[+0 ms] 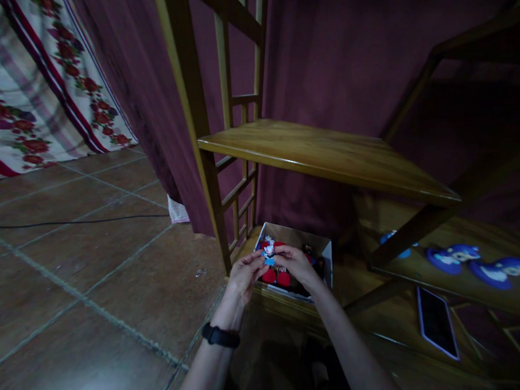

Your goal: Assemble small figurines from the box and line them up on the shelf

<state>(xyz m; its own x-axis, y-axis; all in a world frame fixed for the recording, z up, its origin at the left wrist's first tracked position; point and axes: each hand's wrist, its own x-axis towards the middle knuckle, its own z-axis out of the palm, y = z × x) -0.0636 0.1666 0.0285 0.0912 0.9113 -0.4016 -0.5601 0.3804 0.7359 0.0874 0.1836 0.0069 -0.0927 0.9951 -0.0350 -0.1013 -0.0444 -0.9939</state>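
Observation:
Both of my hands meet over an open white box (327, 258) on the low wooden shelf. Between their fingertips is a small figurine (269, 252), white on top with a light blue base. My left hand (245, 274), with a black band on its wrist, pinches it from the left. My right hand (295, 263) grips it from the right side. Inside the box lie red-based figurines (283, 277) and other dark small pieces, partly hidden by my hands.
A wooden shelf board (318, 152) juts out above the box. To the right stand blue figurines (452, 257) on a shelf, with a tablet-like dark device (437, 322) lying below them. A black cable (75, 222) crosses the tiled floor. Purple curtain (323, 60) hangs behind.

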